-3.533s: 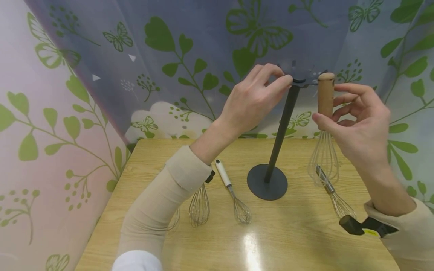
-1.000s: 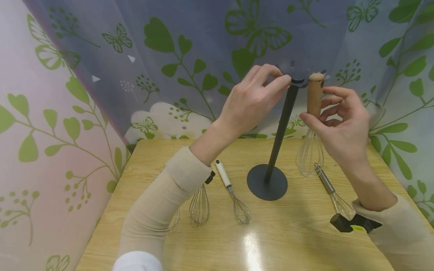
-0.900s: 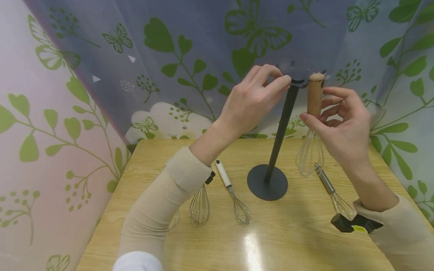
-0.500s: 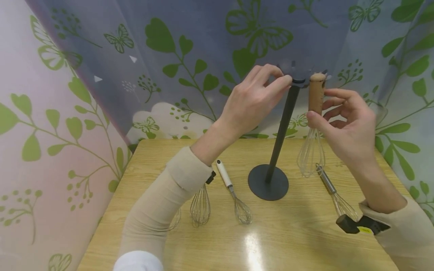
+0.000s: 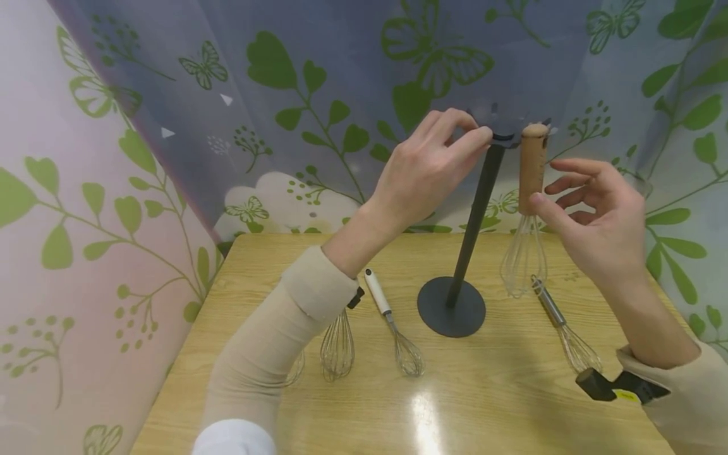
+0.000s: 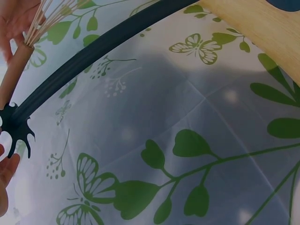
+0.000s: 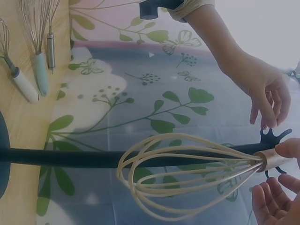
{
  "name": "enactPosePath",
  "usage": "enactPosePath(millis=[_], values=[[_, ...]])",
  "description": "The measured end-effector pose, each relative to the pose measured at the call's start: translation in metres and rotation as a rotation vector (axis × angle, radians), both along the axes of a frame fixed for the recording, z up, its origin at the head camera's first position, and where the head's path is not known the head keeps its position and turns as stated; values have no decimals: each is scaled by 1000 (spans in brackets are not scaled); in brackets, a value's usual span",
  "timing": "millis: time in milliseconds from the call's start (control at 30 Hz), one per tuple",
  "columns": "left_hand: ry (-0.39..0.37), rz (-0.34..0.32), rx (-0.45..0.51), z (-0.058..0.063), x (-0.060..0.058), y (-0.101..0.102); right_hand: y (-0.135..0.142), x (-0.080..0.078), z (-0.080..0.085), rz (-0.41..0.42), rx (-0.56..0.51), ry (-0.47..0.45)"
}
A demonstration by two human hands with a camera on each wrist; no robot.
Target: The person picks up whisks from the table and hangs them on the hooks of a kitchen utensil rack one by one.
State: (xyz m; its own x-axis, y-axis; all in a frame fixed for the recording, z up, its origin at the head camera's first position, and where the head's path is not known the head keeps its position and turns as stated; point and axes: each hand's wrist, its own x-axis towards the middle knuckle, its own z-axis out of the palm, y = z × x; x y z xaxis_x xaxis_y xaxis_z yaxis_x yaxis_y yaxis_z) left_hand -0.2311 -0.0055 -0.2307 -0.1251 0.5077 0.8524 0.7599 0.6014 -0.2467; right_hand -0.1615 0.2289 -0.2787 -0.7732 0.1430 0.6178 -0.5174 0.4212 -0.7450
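Far left, 9 o'clock in head view: pink curtain (image 5: 28,246), green leaf print. Along 12 o'clock: blue-grey curtain (image 5: 347,38), same leaves plus butterflies. Wood-grain desk (image 5: 364,417) below, glare patch between 5 and 6 o'clock. Beige sleeve (image 5: 284,341) in from 7 o'clock, black wrist camera (image 5: 356,297) at the cuff. Mostly hidden behind sleeve: partly covered whisk (image 5: 295,371), just some wires showing. Next to it: teal-handled whisk (image 5: 337,351), wires in the open, handle behind sleeve; teal colour readable only from right wrist view. Then white-handled whisk (image 5: 394,325), flat on desk, handle toward 11, wires toward 5.

Left hand (image 5: 430,158), between 1 and 2 o'clock from centre: thumb and fingertips pinching top prongs of black stand (image 5: 476,221). Round base on desk, pole slanting between 12 and 1.

At 3 o'clock from pole: wooden-handled whisk (image 5: 529,180), upright above desk, handle toward 12, wires toward 6, handle end right at the prongs. Weight on prongs or not: cannot tell. Below, on desk at 3 o'clock from base: steel-handled whisk (image 5: 563,328), handle toward 11, wires toward 5.

Far right: right hand (image 5: 604,215) at 3 o'clock, thumb tip at lower handle, other fingers loosely bent and off it, grip released. Thumb contact: cannot tell.
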Motion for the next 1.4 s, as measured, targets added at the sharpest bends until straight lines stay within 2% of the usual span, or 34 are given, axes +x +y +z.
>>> enactPosePath(millis=[500,867,1000,1233,1400], values=[[5,3,2,0,-1,0,23,0,-15,-6,3,-70],[-1,4,-1,1,-2,1,42,-4,-34,-18,14,-121],[-4,9,-6,1,-1,1,51,-6,-42,1,22,-197],[-3,4,-2,1,-1,0,64,-8,-54,16,130,-422],[-6,0,-5,1,0,0,73,-11,-63,35,154,-491]])
